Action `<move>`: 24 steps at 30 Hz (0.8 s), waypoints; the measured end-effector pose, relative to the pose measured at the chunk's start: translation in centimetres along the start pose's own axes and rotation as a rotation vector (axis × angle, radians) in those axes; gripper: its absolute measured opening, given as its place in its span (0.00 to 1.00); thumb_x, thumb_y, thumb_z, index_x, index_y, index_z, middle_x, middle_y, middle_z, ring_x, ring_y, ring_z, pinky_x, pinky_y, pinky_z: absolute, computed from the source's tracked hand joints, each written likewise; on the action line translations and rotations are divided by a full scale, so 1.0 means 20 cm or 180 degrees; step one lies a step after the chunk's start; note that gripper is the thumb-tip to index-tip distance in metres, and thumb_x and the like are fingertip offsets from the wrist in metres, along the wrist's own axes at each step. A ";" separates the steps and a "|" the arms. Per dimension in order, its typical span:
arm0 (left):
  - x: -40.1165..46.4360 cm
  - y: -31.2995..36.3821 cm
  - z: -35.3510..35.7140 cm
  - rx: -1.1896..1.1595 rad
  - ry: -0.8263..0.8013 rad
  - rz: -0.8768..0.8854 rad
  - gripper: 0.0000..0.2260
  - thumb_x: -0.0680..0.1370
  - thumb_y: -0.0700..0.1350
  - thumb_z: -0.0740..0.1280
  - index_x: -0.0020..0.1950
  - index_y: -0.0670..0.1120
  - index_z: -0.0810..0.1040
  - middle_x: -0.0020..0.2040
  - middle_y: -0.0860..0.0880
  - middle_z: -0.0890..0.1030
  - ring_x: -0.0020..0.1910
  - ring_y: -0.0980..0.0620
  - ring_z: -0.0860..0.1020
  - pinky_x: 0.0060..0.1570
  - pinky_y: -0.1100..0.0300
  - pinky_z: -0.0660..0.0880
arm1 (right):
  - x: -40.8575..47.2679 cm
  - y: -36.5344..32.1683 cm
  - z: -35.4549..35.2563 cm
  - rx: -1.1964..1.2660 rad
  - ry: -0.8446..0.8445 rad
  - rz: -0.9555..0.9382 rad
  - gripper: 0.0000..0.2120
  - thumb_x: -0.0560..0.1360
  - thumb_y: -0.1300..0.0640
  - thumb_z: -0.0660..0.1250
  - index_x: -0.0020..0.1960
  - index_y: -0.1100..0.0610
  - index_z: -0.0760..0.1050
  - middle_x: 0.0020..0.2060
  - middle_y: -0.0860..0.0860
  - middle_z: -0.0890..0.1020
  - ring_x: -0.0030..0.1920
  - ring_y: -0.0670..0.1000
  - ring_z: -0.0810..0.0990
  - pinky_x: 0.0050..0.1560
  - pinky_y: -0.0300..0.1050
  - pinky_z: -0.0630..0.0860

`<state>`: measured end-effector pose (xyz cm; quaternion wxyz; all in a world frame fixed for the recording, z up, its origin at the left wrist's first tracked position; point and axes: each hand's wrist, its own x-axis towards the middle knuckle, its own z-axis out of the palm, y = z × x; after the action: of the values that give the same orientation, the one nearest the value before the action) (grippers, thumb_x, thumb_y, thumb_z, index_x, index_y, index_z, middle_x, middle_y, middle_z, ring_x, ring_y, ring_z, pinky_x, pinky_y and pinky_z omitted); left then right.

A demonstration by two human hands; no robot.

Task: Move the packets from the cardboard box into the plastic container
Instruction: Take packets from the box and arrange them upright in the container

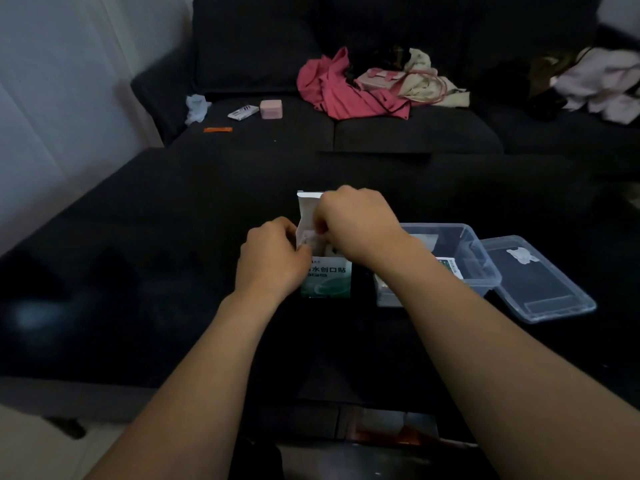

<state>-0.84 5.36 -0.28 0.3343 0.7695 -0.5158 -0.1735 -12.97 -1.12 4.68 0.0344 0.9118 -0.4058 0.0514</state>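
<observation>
Box: the box (327,277) stood open on the counter (173,271), packets (309,236) inside
Left hand: the left hand (273,259) gripped the box
Right hand: right hand (356,225) fingers pinched packets at its mouth
Tub: the tub (464,258) at 3 o'clock held little; most moving remained

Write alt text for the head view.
Two bare hands work at an open cardboard box on a dark table: left hand grips its side, right hand pinches packets at its mouth. A clear plastic container sits right, lid beside it.
</observation>
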 end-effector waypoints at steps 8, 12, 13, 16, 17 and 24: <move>-0.02 0.02 -0.01 -0.0238 0.0061 -0.0056 0.15 0.72 0.51 0.75 0.56 0.51 0.78 0.44 0.53 0.81 0.42 0.56 0.79 0.38 0.59 0.75 | -0.06 0.21 -0.13 0.1297 0.0241 0.0033 0.03 0.73 0.54 0.75 0.46 0.51 0.84 0.40 0.45 0.83 0.42 0.46 0.82 0.47 0.47 0.80; -0.03 0.05 -0.01 -0.0568 0.0623 0.0413 0.17 0.72 0.48 0.76 0.57 0.51 0.76 0.53 0.52 0.76 0.47 0.56 0.75 0.42 0.63 0.71 | -0.11 0.34 -0.14 0.2013 0.0255 0.0022 0.01 0.73 0.60 0.76 0.45 0.55 0.85 0.39 0.49 0.86 0.40 0.44 0.85 0.44 0.38 0.80; -0.03 0.05 -0.01 -0.0646 0.0749 0.0589 0.16 0.73 0.48 0.75 0.58 0.51 0.77 0.53 0.51 0.75 0.47 0.57 0.74 0.43 0.63 0.72 | -0.12 0.36 -0.14 0.2139 0.0214 -0.0002 0.01 0.73 0.60 0.75 0.45 0.56 0.85 0.39 0.50 0.86 0.40 0.45 0.85 0.42 0.37 0.79; -0.06 0.06 0.00 -0.0723 0.0989 0.1011 0.20 0.74 0.48 0.75 0.63 0.47 0.76 0.54 0.51 0.73 0.49 0.56 0.72 0.48 0.64 0.72 | -0.14 0.38 -0.13 0.2479 0.0116 -0.0030 0.01 0.74 0.62 0.74 0.46 0.59 0.84 0.39 0.52 0.86 0.39 0.48 0.86 0.40 0.39 0.81; -0.06 0.06 0.00 -0.0705 0.1063 0.1127 0.21 0.73 0.48 0.76 0.64 0.47 0.75 0.54 0.52 0.73 0.50 0.56 0.72 0.49 0.64 0.71 | -0.15 0.38 -0.13 0.2612 0.0098 0.0005 0.01 0.75 0.62 0.73 0.47 0.60 0.83 0.38 0.53 0.86 0.39 0.50 0.86 0.38 0.42 0.82; -0.08 0.09 0.01 -0.0530 0.1123 0.1692 0.14 0.73 0.50 0.76 0.54 0.48 0.78 0.50 0.53 0.76 0.48 0.54 0.76 0.44 0.63 0.72 | -0.19 0.40 -0.16 0.2978 -0.0022 0.0111 0.04 0.76 0.63 0.71 0.50 0.64 0.81 0.41 0.58 0.86 0.38 0.54 0.86 0.32 0.43 0.83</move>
<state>-2.90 6.20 0.73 0.5138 0.5962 -0.6168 0.0143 -21.73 -3.33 7.49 -0.3827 0.8226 -0.3545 0.2264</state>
